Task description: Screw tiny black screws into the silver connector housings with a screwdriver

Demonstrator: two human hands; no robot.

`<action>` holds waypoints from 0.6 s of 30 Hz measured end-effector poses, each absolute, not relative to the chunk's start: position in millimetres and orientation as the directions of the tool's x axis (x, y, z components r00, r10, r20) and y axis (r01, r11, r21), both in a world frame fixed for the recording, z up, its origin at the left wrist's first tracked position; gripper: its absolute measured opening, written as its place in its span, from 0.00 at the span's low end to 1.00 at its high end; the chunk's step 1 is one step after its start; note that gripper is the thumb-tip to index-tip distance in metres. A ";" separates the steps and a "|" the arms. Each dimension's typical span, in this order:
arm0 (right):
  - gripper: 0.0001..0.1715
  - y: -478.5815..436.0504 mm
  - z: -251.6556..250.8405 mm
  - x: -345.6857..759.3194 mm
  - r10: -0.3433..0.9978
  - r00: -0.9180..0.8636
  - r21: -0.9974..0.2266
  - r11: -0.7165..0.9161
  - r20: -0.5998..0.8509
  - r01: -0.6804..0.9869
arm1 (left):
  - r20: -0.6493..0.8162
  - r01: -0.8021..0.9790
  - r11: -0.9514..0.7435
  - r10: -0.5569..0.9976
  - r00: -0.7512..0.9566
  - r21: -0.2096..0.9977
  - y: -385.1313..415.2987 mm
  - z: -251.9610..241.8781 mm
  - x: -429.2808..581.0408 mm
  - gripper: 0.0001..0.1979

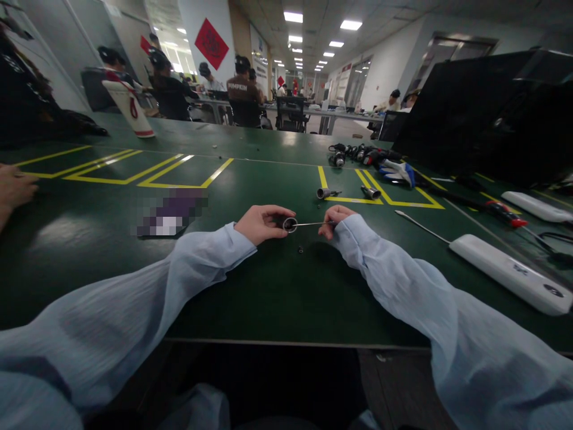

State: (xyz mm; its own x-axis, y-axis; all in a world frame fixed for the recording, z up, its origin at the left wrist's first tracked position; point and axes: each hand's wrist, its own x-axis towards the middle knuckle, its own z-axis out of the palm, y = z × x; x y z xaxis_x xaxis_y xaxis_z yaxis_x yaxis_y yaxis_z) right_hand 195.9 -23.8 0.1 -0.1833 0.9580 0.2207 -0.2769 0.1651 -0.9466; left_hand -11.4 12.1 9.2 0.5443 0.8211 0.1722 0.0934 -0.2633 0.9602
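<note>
My left hand [265,224] pinches a short round metal shell [290,224], its ringed opening turned toward me and to the right. In my right hand [336,220] is a thin metal rod [311,224], whose far end reaches the mouth of the shell. Whether the tip is inside or only touching the rim I cannot tell. A small dark nut-like part [300,251] lies on the green table just below the shell. Beyond my right hand lie two metal connector-like parts, one on the left [323,193] and one on the right [370,192].
Yellow tape [250,179] is absent here; tape outlines [168,173] mark the green table [295,304]. To the right lie a white power strip [510,272], a red-handled screwdriver [505,213], cables and a glove [398,171]. Another person's hand [15,188] rests at far left.
</note>
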 end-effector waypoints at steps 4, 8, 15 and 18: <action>0.09 -29.3 1.5 189.6 0.967 -0.136 -0.959 0.182 0.214 -0.215 | 0.163 0.083 -0.245 0.826 0.540 0.966 10.2 10.2 -9.8 0.21; 0.10 -34.3 3.2 185.2 0.975 -0.124 -0.969 0.158 0.183 -0.189 | 0.165 0.082 -0.247 0.824 0.542 0.965 8.2 10.2 -8.8 0.21; 0.10 -33.9 3.2 184.9 0.972 -0.101 -0.968 0.197 0.214 -0.154 | 0.222 0.081 -0.318 0.800 0.557 0.944 7.9 7.3 -8.1 0.20; 0.10 -34.5 3.1 183.5 0.976 -0.116 -0.976 0.167 0.183 -0.138 | 0.285 0.126 -0.425 0.771 0.570 0.897 4.6 6.7 -6.6 0.17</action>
State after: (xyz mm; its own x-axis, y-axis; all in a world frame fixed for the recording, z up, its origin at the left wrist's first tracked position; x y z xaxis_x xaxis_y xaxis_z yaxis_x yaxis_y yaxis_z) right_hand 183.5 -34.5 3.1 -0.1159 0.9762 0.1831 -0.1381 0.1667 -0.9763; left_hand -6.6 4.6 6.7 0.5700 0.7707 0.2848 0.1262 -0.4246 0.8965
